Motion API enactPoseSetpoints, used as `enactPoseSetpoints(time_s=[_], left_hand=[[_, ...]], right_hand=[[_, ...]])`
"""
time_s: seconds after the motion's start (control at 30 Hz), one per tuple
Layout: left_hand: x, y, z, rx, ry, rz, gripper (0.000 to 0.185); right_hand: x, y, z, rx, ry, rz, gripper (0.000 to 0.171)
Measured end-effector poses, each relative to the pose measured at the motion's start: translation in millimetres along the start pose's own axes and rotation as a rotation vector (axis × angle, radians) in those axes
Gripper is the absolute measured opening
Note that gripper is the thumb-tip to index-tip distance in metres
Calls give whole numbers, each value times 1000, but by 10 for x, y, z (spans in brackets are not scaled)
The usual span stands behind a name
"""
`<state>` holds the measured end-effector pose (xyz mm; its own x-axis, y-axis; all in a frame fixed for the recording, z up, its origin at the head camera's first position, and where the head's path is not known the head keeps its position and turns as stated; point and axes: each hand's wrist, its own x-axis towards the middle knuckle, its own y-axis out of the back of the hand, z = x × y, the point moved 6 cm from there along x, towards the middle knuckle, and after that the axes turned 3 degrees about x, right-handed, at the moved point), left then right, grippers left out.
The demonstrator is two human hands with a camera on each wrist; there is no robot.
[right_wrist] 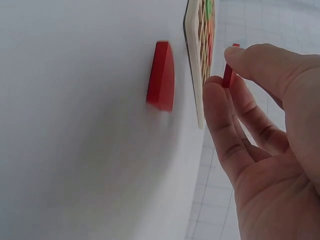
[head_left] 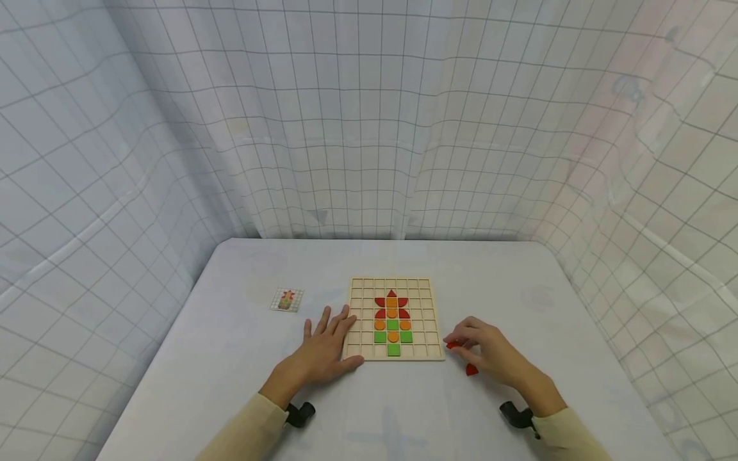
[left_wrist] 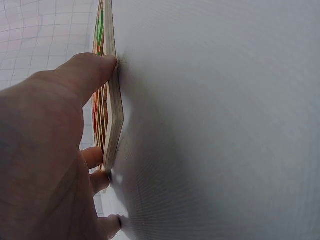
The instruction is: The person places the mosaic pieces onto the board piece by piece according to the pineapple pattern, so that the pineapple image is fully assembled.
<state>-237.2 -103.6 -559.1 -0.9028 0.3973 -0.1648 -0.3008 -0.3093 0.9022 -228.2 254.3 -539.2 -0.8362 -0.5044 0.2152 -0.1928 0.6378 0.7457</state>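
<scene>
A square wooden grid board [head_left: 363,337] lies on the white table, bearing a figure of red, orange and green flat pieces in its cells. My left hand [head_left: 318,356] rests with spread, straight fingers along the board's left side, its thumb at the near edge. In the right wrist view, my right hand [right_wrist: 270,125] pinches a small red piece [right_wrist: 229,75] between thumb and fingertips. That hand is just off the board's near right corner. Below it on the table, a second red piece [right_wrist: 161,77] with a curved edge lies flat.
A small card [head_left: 286,299] printed with a similar figure on a grid lies left of the board. Grid-patterned white curtains [head_left: 357,128] enclose the table [head_left: 242,269] at the back and both sides. Each wrist wears a black mount [head_left: 517,415].
</scene>
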Motion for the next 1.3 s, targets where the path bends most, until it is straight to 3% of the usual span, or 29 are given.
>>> enactPoseSetpoints(time_s=[0.27,0.63,1.03,1.3], left_hand=[[-4,1,-2,-33,-35,17,95],[3,-19,-25,0,-10,-2,99],[32,-33,-41,8,-8,1,99],[12,-24,-36,5,-6,5,100]], right_hand=[[156,-145,-167,6,138,-3,23],[369,-368,-337,26,206,-55,17],[463,-510,-390,24,162,-98,13],[491,-526,-420,-31,195,-95,11]])
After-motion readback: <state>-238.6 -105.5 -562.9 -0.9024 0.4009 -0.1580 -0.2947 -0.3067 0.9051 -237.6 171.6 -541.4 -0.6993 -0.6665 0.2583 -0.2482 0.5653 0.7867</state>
